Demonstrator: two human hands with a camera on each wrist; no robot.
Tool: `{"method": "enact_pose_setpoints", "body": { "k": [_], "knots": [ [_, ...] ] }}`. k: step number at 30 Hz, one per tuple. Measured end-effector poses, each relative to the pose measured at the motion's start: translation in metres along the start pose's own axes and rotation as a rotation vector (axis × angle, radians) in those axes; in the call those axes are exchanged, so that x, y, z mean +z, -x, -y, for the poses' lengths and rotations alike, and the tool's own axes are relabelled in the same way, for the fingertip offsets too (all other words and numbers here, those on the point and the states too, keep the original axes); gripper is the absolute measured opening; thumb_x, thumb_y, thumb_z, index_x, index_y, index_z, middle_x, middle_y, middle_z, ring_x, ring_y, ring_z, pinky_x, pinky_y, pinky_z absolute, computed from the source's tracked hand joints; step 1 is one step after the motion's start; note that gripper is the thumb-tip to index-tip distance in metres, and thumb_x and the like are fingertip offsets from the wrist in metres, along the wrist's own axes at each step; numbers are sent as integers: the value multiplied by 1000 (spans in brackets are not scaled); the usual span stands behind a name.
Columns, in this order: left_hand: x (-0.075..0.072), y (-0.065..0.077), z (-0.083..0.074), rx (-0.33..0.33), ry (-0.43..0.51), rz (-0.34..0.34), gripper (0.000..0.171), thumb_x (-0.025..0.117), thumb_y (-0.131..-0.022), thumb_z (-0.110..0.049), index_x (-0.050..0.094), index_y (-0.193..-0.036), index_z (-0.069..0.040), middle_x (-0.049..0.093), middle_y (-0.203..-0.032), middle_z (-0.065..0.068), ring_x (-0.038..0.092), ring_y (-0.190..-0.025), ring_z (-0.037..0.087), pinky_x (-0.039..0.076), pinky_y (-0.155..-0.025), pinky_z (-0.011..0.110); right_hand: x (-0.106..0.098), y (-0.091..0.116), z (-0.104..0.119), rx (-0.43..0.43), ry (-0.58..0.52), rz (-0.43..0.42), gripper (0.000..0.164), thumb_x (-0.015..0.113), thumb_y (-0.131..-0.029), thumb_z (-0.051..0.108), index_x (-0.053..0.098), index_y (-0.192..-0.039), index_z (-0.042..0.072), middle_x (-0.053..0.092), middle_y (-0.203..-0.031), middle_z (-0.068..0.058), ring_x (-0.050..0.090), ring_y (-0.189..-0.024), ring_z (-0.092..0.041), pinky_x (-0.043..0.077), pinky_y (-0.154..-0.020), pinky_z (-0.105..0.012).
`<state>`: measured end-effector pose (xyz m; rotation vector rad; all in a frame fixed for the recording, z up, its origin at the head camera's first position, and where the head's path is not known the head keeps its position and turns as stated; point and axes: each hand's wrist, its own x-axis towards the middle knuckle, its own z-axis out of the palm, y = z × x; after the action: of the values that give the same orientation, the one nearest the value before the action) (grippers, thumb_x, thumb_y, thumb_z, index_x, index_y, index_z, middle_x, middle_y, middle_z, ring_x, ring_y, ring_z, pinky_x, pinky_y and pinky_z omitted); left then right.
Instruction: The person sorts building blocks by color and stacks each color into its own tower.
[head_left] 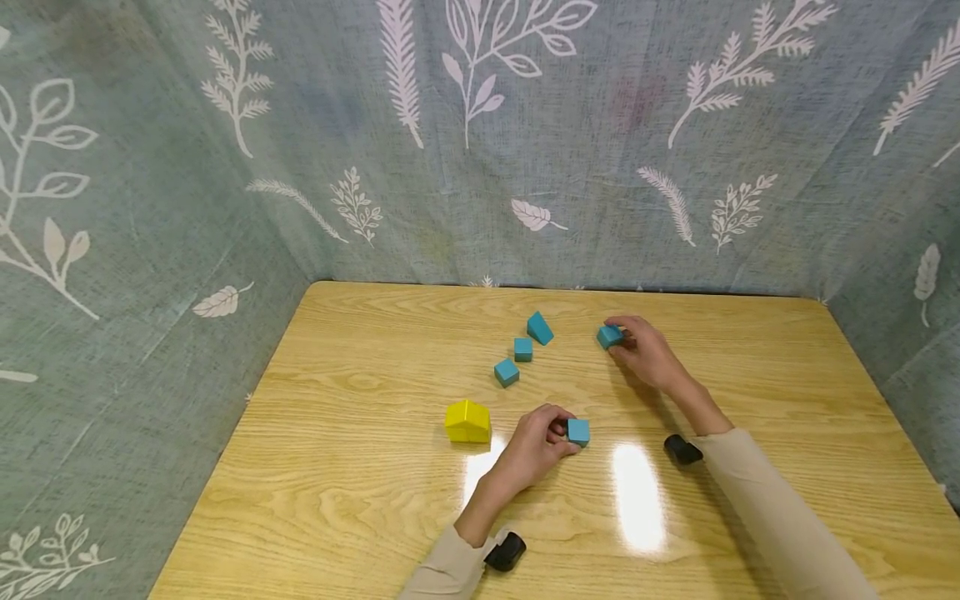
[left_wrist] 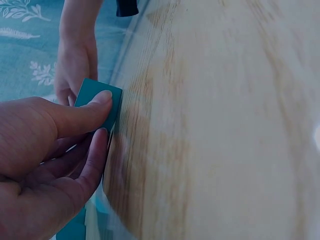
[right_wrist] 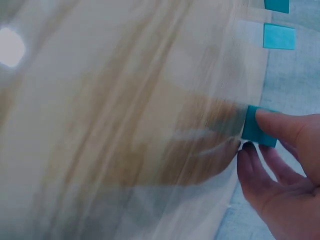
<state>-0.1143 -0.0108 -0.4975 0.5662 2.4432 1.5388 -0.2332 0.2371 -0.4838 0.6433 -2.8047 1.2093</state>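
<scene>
In the head view, my left hand [head_left: 531, 450] pinches a blue block [head_left: 578, 431] at the middle of the table. The left wrist view shows the thumb on one face of that block [left_wrist: 90, 92] and fingertips against its lower side. Farther back and to the right, my right hand [head_left: 651, 357] grips another blue block [head_left: 608, 337] between thumb and fingers. In the right wrist view the thumb presses this block [right_wrist: 251, 131], covering part of it. Whether either held block touches the table I cannot tell.
Left of the hands stands a yellow house-shaped piece [head_left: 468, 422]. Behind it, two blue cubes [head_left: 507, 372] and a blue wedge [head_left: 538, 328] form a slanting row on the wooden table [head_left: 360, 492]. Leaf-patterned cloth [head_left: 420, 192] hangs along the table's back and sides.
</scene>
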Motion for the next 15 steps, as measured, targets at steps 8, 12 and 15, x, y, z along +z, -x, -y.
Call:
{"method": "enact_pose_setpoints", "body": {
  "k": [8,12,15],
  "knots": [
    [0,-1,1,3,-10,6,29,79,-89,-2,68,-116,0,62,-98,5,55,-80,6,52,-74,18,-2,0,-5,6,-63,-17,32,68,-94,-10,57,-125,-9,60,-118,-27,60,-115,-48,53,-99,-53],
    [0,-1,2,5,-11,4,29,80,-89,-2,68,-116,1,63,-98,5,56,-80,6,52,-74,19,-4,2,-6,4,-45,-36,32,70,-93,-9,59,-122,-7,62,-116,-26,62,-111,-47,54,-97,-53],
    [0,-1,3,2,-9,6,30,80,-89,-3,68,-117,1,63,-98,5,56,-81,6,52,-75,19,-5,5,-5,11,-49,-37,32,71,-92,-9,59,-122,-8,62,-115,-26,62,-111,-47,54,-96,-53]
  ]
}}
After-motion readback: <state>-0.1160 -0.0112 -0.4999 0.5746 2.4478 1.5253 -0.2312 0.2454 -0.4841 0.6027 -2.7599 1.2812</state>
